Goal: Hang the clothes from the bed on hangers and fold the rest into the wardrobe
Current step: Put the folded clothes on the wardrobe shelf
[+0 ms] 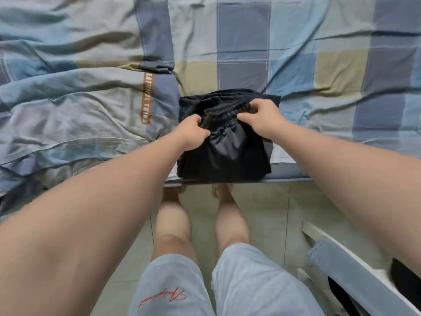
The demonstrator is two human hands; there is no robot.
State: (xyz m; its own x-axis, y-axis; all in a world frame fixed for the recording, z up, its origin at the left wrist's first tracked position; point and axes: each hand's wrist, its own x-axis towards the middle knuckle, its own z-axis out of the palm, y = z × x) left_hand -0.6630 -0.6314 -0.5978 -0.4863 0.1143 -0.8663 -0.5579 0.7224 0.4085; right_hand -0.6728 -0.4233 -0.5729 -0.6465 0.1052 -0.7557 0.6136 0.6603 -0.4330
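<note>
Both bare arms are reaching forward and down, pointing in toward each other. The left arm (pixel 102 213) is stretching out from the lower left corner. The right arm (pixel 355 176) is stretching out from the right side. The left hand (pixel 191 133) is curling its fingers and pinching the stretchy top edge of the black shorts (pixel 225 156). The right hand (pixel 262 117) is pinching the same edge just beside it, fingers bent over the top. The two hands are sitting near each other but not touching. Under the arms, the left leg (pixel 173 222) and right leg (pixel 230 222) are standing side by side, bare below the knee.
</note>
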